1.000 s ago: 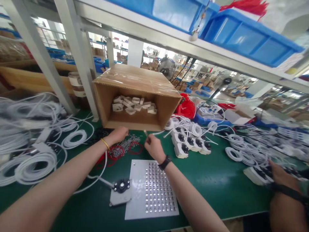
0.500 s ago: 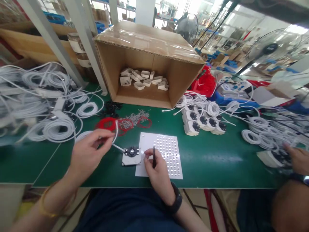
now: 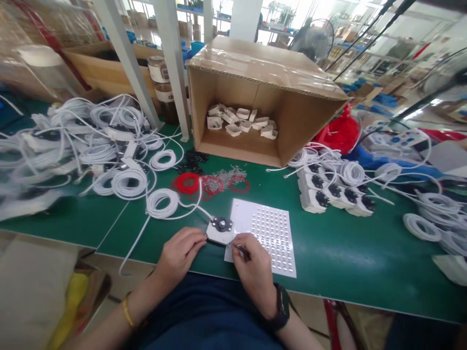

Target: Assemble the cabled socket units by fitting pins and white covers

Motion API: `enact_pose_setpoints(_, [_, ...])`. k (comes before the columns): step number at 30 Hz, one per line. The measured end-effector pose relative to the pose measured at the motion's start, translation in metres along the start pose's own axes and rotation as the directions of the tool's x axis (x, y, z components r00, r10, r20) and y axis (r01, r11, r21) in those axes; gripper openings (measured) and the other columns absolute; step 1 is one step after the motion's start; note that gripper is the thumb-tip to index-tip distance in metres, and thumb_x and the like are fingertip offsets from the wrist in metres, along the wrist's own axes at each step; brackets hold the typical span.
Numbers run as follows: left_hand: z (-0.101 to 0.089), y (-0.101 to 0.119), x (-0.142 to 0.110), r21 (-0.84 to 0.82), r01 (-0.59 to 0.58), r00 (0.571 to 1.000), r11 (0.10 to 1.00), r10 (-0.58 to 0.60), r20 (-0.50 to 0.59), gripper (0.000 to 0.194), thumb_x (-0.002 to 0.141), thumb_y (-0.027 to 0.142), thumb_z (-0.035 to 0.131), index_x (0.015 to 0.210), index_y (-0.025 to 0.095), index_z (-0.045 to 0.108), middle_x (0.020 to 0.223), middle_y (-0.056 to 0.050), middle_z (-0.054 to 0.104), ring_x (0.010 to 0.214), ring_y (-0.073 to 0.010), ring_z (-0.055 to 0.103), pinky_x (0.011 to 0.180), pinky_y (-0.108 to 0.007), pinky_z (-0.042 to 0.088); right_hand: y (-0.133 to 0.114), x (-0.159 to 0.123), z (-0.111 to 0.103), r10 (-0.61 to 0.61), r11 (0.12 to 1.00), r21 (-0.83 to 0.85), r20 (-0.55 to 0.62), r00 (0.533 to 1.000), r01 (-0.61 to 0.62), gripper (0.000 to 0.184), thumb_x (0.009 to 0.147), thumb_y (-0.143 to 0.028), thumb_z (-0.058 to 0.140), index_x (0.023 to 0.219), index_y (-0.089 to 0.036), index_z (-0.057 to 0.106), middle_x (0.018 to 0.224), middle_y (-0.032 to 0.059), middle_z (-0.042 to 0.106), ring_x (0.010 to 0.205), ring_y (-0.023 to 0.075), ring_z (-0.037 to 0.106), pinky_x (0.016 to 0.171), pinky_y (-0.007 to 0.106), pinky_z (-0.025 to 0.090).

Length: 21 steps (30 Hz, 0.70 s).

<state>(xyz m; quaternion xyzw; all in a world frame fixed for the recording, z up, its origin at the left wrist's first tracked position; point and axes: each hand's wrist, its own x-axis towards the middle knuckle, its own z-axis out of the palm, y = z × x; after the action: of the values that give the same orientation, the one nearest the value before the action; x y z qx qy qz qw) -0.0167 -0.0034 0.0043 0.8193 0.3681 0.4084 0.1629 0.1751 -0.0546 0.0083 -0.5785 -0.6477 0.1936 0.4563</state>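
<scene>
A flat white housing with a black round-centred fitting on top lies on the bench in front of me. Its white cable runs left to a coil. The fingertips of my left hand are pinched at the housing's left front corner. My right hand is closed around a slim dark tool, mostly hidden in the fingers, with thumb and forefinger at the housing's right corner. Under that hand lies a white sheet carrying rows of small clear round dots.
Behind are red rings, loose screws and small black parts. An open cardboard box holds white shells. Coiled cables crowd the left; cabled housings stand right. A metal post rises behind.
My left hand has let go of the cable and come down to the housing's left corner. My right hand has moved to its right corner. The view has swung left; the neighbour's hand is out of sight.
</scene>
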Motion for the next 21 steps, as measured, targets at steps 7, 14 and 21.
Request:
enact_pose_setpoints(7, [0.003,-0.002,0.008,-0.123,0.298,0.951,0.947,-0.283,0.124,0.008,0.079,0.018,0.064,0.072,0.017,0.061,0.071,-0.001,0.065,0.067,-0.0120,0.061,0.063,-0.022,0.048,0.001,-0.002,0.001,-0.053,0.997,-0.054,0.047,0.997,0.056,0.024,0.076,0.001,0.044,0.083,-0.020,0.054,0.084,0.0037,0.061,0.077,0.0145,0.059,0.067,0.023,0.046])
enact_pose_setpoints(14, [-0.003,-0.004,0.017,-0.234,0.429,0.889,0.872,-0.361,0.283,0.010,0.079,0.022,0.062,0.069,0.017,0.061,0.071,-0.001,0.063,0.067,-0.0136,0.058,0.063,-0.024,0.046,0.001,-0.003,0.004,-0.030,0.996,-0.083,0.023,0.999,0.032,0.020,0.080,-0.003,0.044,0.082,-0.021,0.054,0.081,0.0038,0.062,0.074,0.0158,0.060,0.065,0.025,0.048])
enact_pose_setpoints(21, [-0.012,-0.009,0.024,-0.207,0.363,0.874,0.908,-0.255,0.414,0.013,0.083,0.023,0.056,0.073,0.019,0.061,0.073,-0.002,0.061,0.073,-0.0149,0.057,0.069,-0.026,0.044,-0.001,-0.004,-0.002,-0.053,0.990,-0.119,0.157,0.986,0.072,0.026,0.083,-0.002,0.041,0.088,-0.020,0.058,0.088,0.0064,0.063,0.081,0.0188,0.063,0.071,0.030,0.052])
